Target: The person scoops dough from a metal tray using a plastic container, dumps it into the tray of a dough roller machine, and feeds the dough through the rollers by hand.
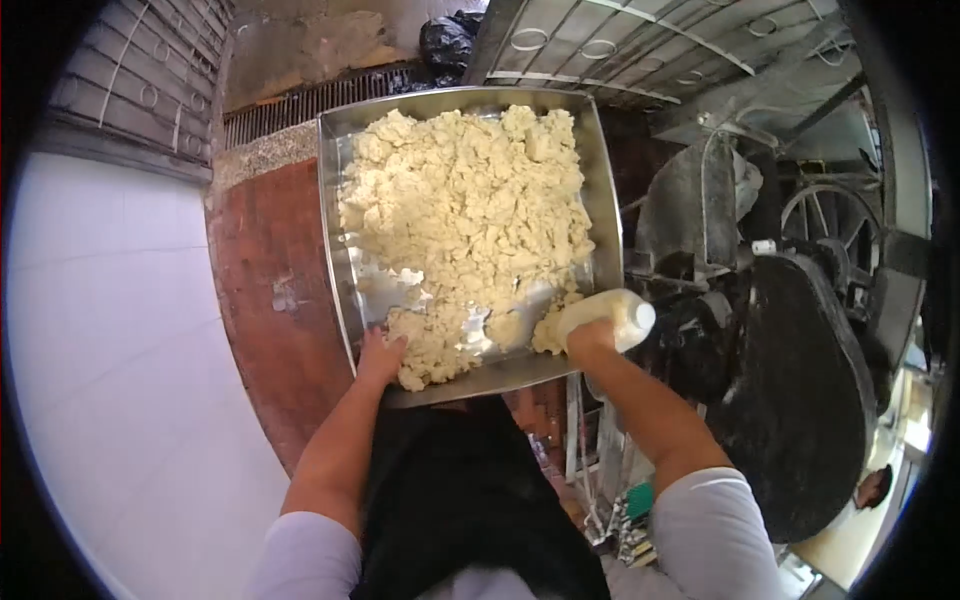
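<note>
A large, shallow metal tray (608, 190) lies in front of me, filled with pale yellow, crumbly dough (465, 195). Patches of its shiny bottom show through at the near side. My left hand (381, 357) is inside the near left corner, fingers apart against the edge of the dough; some fingertips are hard to make out. At the near right corner my right hand (592, 340) is closed around a white plastic bottle (610, 310). The bottle lies tilted over the tray's right rim, its round white end pointing right, its other end against dough clumps.
Dark machinery with a large black cover (800, 390) and a spoked wheel (830, 225) stands at right. A white wall (130, 330) is at left, above red floor tiles (275, 290). Behind the tray are a drain grate (300, 120) and a black bag (448, 45). Another person's head (875, 487) shows at far right.
</note>
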The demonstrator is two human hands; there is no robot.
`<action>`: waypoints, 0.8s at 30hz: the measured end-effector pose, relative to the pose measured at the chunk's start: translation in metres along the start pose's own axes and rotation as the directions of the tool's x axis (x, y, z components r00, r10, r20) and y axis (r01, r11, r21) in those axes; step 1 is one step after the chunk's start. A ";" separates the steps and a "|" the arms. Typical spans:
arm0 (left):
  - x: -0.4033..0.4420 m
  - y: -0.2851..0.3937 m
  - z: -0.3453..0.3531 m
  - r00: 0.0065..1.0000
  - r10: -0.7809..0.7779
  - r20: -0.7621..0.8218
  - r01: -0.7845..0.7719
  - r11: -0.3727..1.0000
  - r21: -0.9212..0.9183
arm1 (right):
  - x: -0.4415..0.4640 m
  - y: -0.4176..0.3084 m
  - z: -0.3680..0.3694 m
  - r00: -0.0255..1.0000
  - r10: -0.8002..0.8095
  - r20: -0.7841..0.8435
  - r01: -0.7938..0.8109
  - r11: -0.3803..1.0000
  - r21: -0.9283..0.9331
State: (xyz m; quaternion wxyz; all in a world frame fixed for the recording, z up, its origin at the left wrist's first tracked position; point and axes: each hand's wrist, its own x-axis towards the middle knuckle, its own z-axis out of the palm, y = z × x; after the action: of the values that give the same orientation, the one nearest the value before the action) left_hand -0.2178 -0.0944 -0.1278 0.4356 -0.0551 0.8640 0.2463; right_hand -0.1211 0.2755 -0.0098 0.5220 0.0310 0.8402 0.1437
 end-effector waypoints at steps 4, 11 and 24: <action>0.019 -0.024 0.020 0.998 -0.054 0.015 0.056 0.959 -0.276 | -0.014 0.015 -0.030 0.997 0.042 0.071 -0.058 0.968 0.243; 0.036 -0.031 0.033 0.996 0.029 0.084 -0.030 0.999 0.018 | -0.010 0.013 -0.033 0.987 -0.145 -0.075 0.159 0.956 0.246; 0.011 -0.010 0.034 0.992 -0.117 0.043 0.112 0.682 -0.722 | 0.041 -0.111 -0.039 0.787 -0.229 -0.573 0.565 0.641 0.520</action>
State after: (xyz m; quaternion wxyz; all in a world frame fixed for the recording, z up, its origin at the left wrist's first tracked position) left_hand -0.1968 -0.0862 -0.1567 0.3904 -0.2767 0.6935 0.5387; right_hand -0.1632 0.1696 -0.0598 0.2812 -0.0102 0.9159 -0.2862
